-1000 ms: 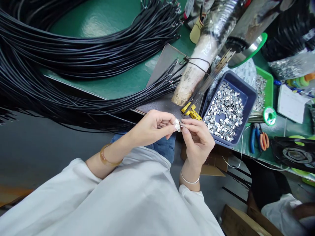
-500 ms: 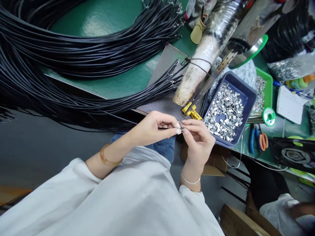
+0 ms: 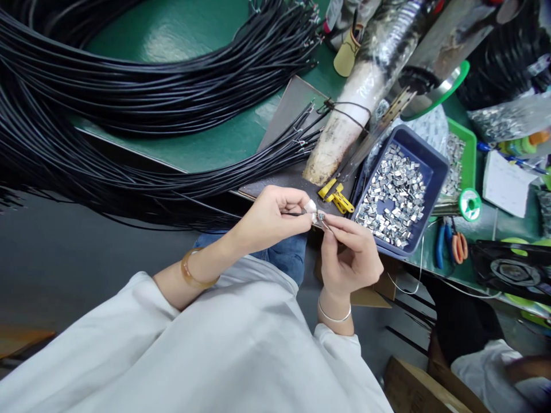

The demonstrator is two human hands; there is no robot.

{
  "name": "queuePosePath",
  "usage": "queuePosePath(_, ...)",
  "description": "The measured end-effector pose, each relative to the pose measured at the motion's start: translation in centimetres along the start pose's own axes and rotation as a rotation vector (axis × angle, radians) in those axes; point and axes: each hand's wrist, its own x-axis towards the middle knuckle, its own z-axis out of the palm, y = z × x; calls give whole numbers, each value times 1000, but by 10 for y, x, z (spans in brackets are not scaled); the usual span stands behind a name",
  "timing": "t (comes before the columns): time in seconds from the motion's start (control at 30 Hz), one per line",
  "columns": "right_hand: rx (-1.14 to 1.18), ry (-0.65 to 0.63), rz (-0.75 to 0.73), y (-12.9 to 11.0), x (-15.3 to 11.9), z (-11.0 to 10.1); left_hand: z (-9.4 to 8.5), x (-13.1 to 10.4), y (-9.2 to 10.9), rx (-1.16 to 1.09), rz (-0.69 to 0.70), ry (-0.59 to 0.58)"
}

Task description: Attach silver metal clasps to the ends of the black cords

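Pinched between the fingers of my left hand [image 3: 279, 215] is the end of a black cable [image 3: 297, 214]. White wraps cover the tips of that hand's thumb and finger. My right hand [image 3: 350, 249] is closed just to the right, its thumb and forefinger on a small, thin, shiny piece [image 3: 326, 222] close to the cable end. Its exact kind is too small to tell. Both hands meet in front of the bench edge, above my lap. Beyond them lies a yellow-handled tool [image 3: 338, 197]. A blue bin [image 3: 424, 137] of small metal clips [image 3: 394, 195] stands right of my right hand.
Bundles of black cable [image 3: 172, 86] cover the left of the green bench [image 3: 206, 146]. A white, plastic-wrapped tube [image 3: 344, 126] slants over a grey board [image 3: 279, 129]. To the right are a green tray [image 3: 471, 149], pliers [image 3: 447, 244], a fan [image 3: 516, 272] and another person's sleeve [image 3: 482, 367].
My right hand has shifted slightly right and down, its fingers curling in more. A thin shiny piece now shows at its fingertips. My left hand still holds the cable end, turned slightly.
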Motion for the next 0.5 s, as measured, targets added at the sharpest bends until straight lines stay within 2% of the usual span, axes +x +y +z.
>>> queuePosePath(0.2,113,4,189,11,0,2,-1,3,0,-17,18,28)
queuePosePath(0.5,-42,-41,-61,22,3,4,1,9,3,-16,5,78)
